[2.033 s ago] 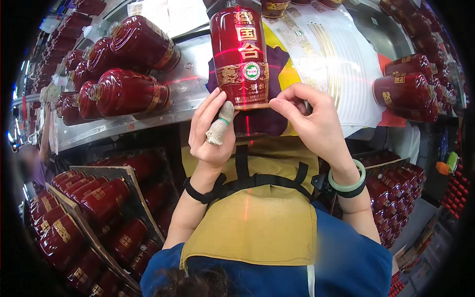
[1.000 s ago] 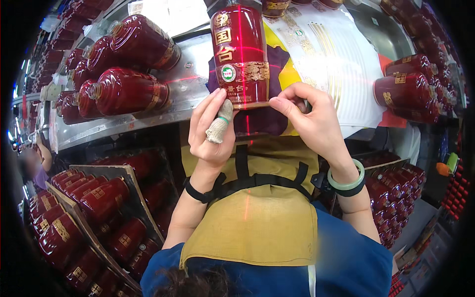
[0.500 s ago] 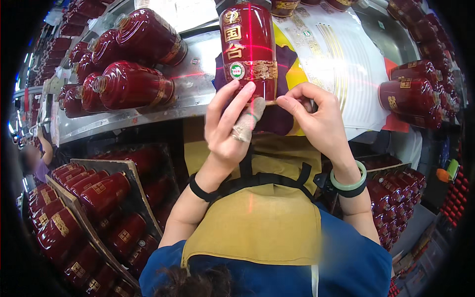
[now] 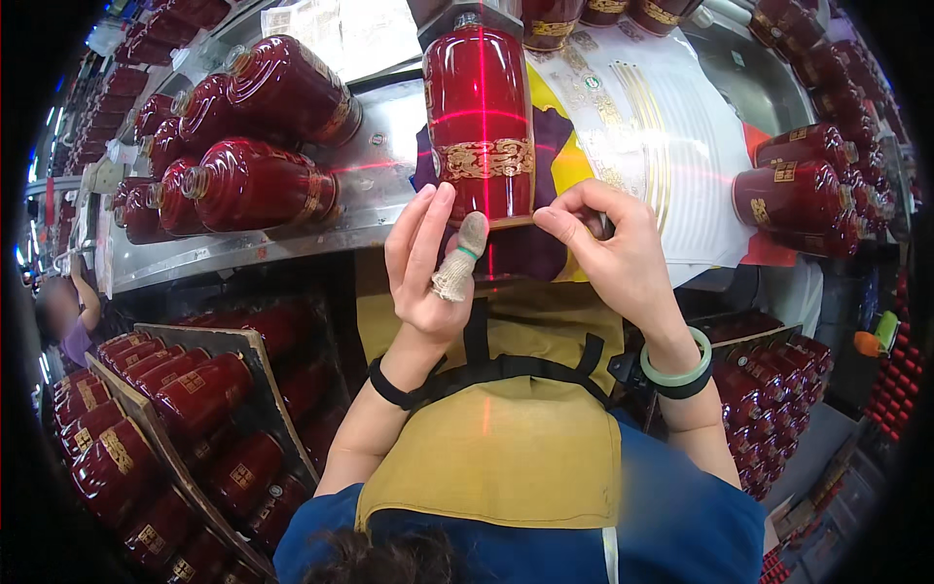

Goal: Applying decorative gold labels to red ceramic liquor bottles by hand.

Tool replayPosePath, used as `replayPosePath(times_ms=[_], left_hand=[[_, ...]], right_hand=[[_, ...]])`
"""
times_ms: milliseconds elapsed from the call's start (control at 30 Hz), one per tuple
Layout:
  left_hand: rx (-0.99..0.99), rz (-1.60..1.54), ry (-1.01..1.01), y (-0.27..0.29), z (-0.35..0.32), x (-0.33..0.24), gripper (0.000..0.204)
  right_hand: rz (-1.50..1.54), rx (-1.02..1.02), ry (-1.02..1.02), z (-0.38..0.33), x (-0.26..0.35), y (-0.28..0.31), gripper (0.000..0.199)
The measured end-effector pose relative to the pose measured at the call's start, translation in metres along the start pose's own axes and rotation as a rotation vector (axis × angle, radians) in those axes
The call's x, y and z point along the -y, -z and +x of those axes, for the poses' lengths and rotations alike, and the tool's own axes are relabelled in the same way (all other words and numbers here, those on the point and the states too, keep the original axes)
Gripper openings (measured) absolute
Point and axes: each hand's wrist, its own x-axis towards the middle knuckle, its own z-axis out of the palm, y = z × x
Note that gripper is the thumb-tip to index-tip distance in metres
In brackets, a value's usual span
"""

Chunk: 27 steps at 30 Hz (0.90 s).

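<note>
A dark red glass bottle (image 4: pixel 479 97) with a gold patterned band lies with its base toward me, its neck resting in a grey metal holder (image 4: pixel 465 16). Along its base edge runs a thin gold strip (image 4: pixel 512 223). The thumb and forefinger of my right hand (image 4: pixel 628 243) are pinched at the strip's right end, beside the bottle's lower corner. My left hand (image 4: pixel 423 277) has its fingers stretched out and apart at the lower left of the base. On its thumb is a cloth finger cover (image 4: pixel 459 261) with a green band. Red laser lines cross the bottle.
A white sheet (image 4: pixel 700 165) with several gold strips lies to the right, on yellow and purple cloth. Red bottles lie at the left (image 4: pixel 258 185) and right (image 4: pixel 793 200) of the metal table (image 4: pixel 384 190). Racks of bottles (image 4: pixel 209 409) stand below. Another person (image 4: pixel 73 316) is at far left.
The bottle has turned about its long axis, carrying its gold characters and round green sticker leftward out of sight. My left hand has drawn back slightly down and left; my right hand keeps its pinch.
</note>
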Motion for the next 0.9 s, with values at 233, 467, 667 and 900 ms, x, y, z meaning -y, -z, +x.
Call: replayPosePath(times_ms=[233,467,667,900], left_hand=[[0.005,-0.127,0.088,-0.005,0.007,-0.003,0.033],[0.007,-0.157,0.096,0.000,-0.008,0.010,0.038],[-0.017,-0.019,0.022,-0.002,-0.001,-0.003,0.045],[0.047,-0.096,0.069,0.000,0.008,0.002,0.028]], right_hand=[[-0.005,-0.019,0.017,0.002,-0.006,-0.002,0.021],[0.028,0.010,-0.027,0.000,0.000,-0.002,0.023],[-0.017,-0.004,0.014,0.000,0.001,0.002,0.022],[-0.010,-0.021,0.044,0.000,0.002,0.001,0.022]])
